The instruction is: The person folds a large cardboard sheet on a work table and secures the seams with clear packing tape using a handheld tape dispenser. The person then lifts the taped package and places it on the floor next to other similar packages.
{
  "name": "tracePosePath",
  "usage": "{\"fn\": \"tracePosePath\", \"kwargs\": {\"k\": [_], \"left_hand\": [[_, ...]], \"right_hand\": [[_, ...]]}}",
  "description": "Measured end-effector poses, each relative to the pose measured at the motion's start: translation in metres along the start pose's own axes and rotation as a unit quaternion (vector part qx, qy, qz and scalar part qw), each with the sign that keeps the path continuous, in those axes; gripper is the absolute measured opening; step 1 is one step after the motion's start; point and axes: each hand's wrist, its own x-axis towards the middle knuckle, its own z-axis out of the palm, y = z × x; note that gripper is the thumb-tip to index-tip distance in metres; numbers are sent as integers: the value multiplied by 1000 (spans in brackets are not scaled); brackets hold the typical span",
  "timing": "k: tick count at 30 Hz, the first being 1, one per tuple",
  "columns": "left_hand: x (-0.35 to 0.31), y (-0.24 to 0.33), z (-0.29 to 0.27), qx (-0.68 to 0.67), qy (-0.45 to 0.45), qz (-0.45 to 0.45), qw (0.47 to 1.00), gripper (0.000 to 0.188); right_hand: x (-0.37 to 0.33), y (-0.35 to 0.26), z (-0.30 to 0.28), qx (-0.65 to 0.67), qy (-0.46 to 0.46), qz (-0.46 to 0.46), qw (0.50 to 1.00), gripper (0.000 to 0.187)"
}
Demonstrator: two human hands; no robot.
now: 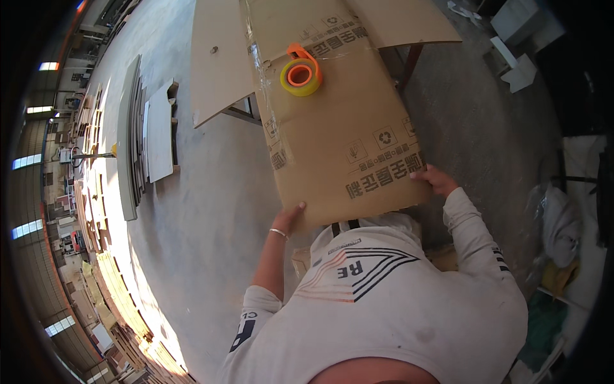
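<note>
Left hand (289, 219) and right hand (440, 181) grip the low end of the brown cardboard (339, 128), thumbs on top; its long way runs toward the frame's top.

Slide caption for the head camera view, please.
Left hand and right hand hold the near end of a cardboard package, tape dispenser on top.

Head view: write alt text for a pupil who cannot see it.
A person's left hand and right hand hold the near end of cardboard on a table. Yellow tape with an orange dispenser lies on it; boards are at left.
</note>
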Motion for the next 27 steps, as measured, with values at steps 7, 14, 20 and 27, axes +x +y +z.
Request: {"fn": "tracePosePath", "kwargs": {"k": [7,14,20,27], "left_hand": [[4,1,-3,-63,-34,-64,995,63],[-8,23,-12,-39,-74,-86,993,70],[4,31,-9,82,-10,-19,996,61],[6,47,-14,87,-40,-129,987,45]], "right_hand": [[11,7,-3,-34,41,49,997,47],[-1,2,-5,18,4,71,997,49],[0,-2,-3,27,2,95,995,50],[-9,-17,-21,60,49,201,977,54]]}}
